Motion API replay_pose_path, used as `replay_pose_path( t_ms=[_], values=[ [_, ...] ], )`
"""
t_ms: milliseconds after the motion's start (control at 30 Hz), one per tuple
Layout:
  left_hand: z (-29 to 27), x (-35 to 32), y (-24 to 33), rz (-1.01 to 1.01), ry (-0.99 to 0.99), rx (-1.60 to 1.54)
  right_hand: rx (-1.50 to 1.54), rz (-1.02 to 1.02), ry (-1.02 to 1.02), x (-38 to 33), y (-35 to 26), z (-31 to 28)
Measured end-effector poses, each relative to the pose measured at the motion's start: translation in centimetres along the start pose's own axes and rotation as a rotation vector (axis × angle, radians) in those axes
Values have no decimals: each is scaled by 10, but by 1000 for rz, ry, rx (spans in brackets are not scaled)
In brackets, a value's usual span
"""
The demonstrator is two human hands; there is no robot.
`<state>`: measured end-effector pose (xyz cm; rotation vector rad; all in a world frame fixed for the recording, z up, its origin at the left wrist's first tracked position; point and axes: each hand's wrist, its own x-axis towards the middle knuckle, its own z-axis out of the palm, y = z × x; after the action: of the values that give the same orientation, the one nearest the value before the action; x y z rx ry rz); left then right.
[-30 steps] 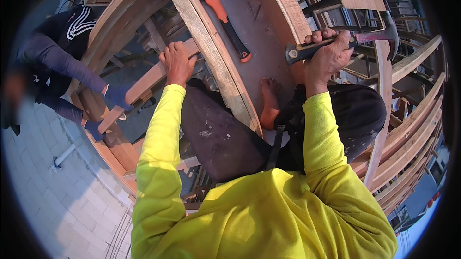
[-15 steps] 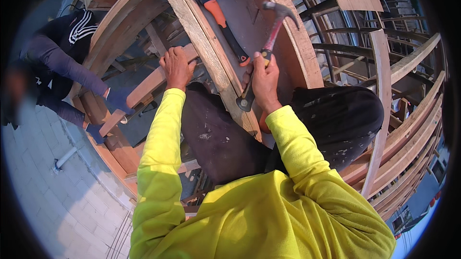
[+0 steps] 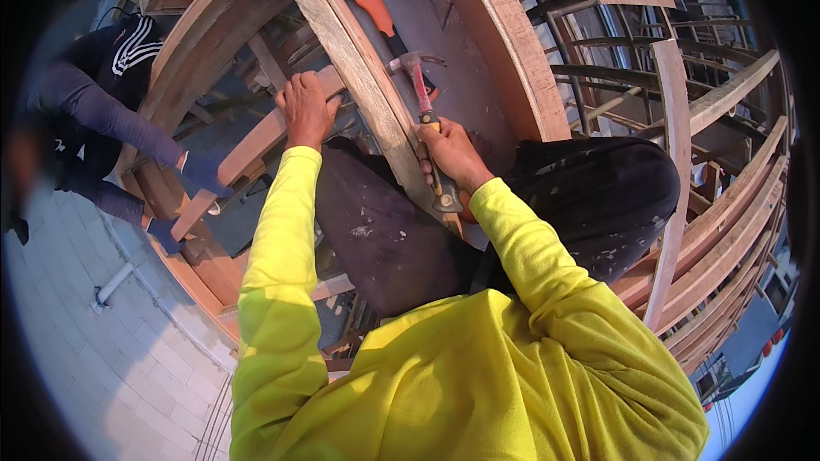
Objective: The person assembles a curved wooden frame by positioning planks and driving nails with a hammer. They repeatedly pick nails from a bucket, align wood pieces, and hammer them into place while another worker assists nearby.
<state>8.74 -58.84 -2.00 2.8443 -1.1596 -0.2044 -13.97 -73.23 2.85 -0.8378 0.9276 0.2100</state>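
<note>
My left hand (image 3: 305,108) lies over the upper end of a reddish wooden piece (image 3: 249,146), with its fingers curled round the edge. That end meets a long pale beam (image 3: 348,55) in front of me. In my right hand (image 3: 456,153) is a claw hammer (image 3: 418,85), gripped by its black and yellow handle. The hammer's head is low beside the beam, at its right edge; whether it touches the wood I cannot tell. Beyond it an axe (image 3: 374,6) with an orange and black handle lies on the grey surface, partly covered by the hammer.
At the left, a person in dark clothes (image 3: 102,111) has gloved hands (image 3: 205,172) on the wooden piece's lower end. Curved timber ribs (image 3: 717,256) and a light upright strip (image 3: 675,119) stand to the right. A block wall (image 3: 60,290) is at lower left.
The hammer has swung down and left, from raised over the right-hand board to low beside the pale beam. My left hand keeps its hold on the wooden piece.
</note>
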Motion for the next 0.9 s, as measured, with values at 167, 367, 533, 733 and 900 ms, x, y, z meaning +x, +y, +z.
replay_pose_path(
  t_ms=[167, 367, 533, 733, 900],
  values=[
    [1, -6, -2, 0, 21, 10, 182, -599, 424, -17, -102, -34],
    [0, -11, 7, 20, 45, 42, 40, -371, 302, -2, -19, 9],
    [-5, -3, 6, -13, 27, 26, -191, -205, 164, -9, -41, -13],
    [-8, -8, -8, -17, 57, -116, -352, -375, 191, -96, -139, -43],
    [-43, 10, 80, -29, 412, -848, -460, -539, 269, -151, -154, -68]
  ],
)
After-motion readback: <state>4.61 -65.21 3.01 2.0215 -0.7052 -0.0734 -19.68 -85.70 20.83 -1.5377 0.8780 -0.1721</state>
